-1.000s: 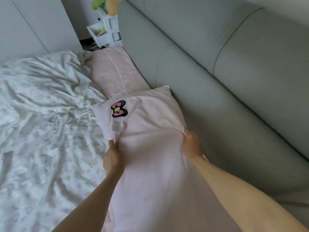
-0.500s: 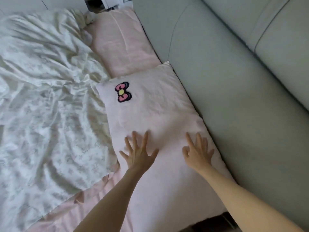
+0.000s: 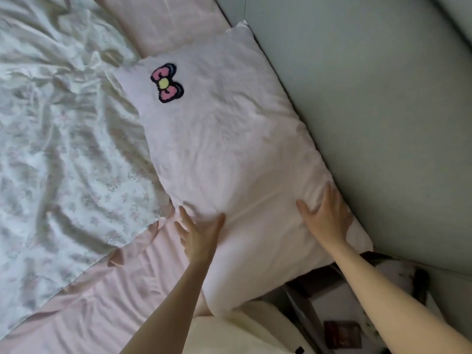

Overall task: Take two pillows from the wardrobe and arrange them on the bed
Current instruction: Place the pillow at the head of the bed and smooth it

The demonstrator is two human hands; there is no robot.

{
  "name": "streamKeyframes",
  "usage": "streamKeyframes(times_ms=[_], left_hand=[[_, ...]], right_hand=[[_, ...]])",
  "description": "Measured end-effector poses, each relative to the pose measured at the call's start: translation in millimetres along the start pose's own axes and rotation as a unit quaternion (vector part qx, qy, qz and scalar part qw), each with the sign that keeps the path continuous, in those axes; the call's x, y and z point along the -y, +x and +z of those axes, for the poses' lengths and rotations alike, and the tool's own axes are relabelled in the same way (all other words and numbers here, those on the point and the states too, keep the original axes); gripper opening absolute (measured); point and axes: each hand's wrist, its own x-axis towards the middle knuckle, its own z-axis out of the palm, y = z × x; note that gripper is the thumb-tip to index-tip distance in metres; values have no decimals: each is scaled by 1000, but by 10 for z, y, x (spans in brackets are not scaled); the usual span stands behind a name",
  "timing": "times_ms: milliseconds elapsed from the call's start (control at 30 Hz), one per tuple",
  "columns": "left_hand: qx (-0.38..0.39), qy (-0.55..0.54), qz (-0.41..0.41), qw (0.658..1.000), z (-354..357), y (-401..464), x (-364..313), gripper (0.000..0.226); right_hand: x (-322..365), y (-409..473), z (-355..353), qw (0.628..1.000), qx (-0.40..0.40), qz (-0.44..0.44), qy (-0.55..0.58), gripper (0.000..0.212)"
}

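A pale pink pillow (image 3: 229, 139) with a pink bow patch lies flat on the bed along the grey padded headboard (image 3: 383, 111). Its near end overhangs the bed's edge. A second, darker pink pillow (image 3: 166, 19) lies beyond it at the top, touching its far end. My left hand (image 3: 199, 236) rests flat with spread fingers on the near left edge of the bow pillow. My right hand (image 3: 327, 215) presses flat on its near right side, beside the headboard.
A crumpled white floral duvet (image 3: 63, 136) covers the left of the bed, with the pink sheet (image 3: 102, 302) bare below it. A bedside table (image 3: 344, 315) with dark objects stands at the lower right.
Both hands let go of the pillow's sides, spread flat on top, then slid back toward its near end. The view tilted down, bringing the bed edge and bedside table into sight.
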Motion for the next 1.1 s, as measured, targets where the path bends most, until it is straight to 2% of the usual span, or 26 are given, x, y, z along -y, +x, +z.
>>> streamKeyframes(times_ms=[67, 133, 233, 333, 433, 500, 600, 667, 700, 767, 833, 900, 933, 1033, 1100], left_hand=[[65, -84, -40, 994, -69, -13, 113, 113], [72, -114, -17, 991, -88, 46, 43, 105], [31, -109, 94, 989, -127, -20, -210, 81], [-37, -122, 224, 966, -377, -248, -448, 60], [-96, -147, 317, 932, -761, -363, -688, 59], [-123, -178, 347, 913, -951, -420, -794, 57], [-165, -221, 324, 905, -1001, -509, -678, 60], [-150, -192, 261, 934, -900, -488, -511, 70], [-118, -157, 220, 956, -824, -433, -418, 75], [-19, -71, 135, 988, -664, -268, -202, 82], [74, 8, 80, 994, -557, -161, 4, 91], [93, 58, 39, 993, -519, -118, 175, 102], [79, 56, 30, 995, -504, -110, 237, 105], [44, 4, 73, 996, -447, -142, 270, 106], [63, -40, 80, 994, -365, -165, 286, 109]], right_hand=[[-69, 13, -5, 996, 50, 69, 14, 90], [3, 109, 10, 995, 58, 82, 18, 73], [155, 94, 10, 997, -3, 51, 61, 34], [313, -128, -84, 981, -57, 15, 186, 23], [643, -301, -353, 951, -134, -38, 276, 11], [859, -368, -565, 927, -192, -76, 314, 12], [966, -429, -767, 913, -233, -136, 306, 23], [903, -408, -762, 920, -248, -160, 256, 23], [835, -387, -709, 932, -238, -159, 221, 21], [606, -276, -529, 970, -161, -114, 143, 20], [290, -180, -352, 995, -18, -23, 93, 22], [19, -252, -198, 990, 123, 43, 52, 25], [-80, -319, -127, 989, 139, 39, 18, 25], [-133, -359, -28, 1000, -6, -18, -6, 27], [-42, -232, -71, 999, -40, -31, 13, 34]])
